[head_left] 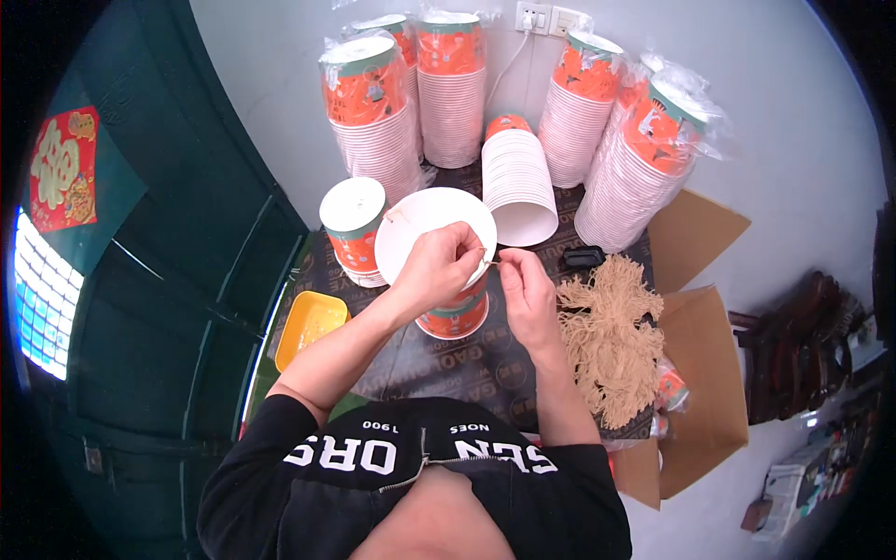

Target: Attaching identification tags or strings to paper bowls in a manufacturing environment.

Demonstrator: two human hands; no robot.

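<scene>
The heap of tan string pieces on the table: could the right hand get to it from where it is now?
Probably yes. The right hand is at the paper cup's rim, and the string heap lies just beside it on the table, with nothing between them.

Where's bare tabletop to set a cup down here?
Free: the dark table strip between the forearms, just below the held cup. Crowded: cup stacks fill the back, the tan string pile takes the right, and the yellow tray borders the left.
</scene>
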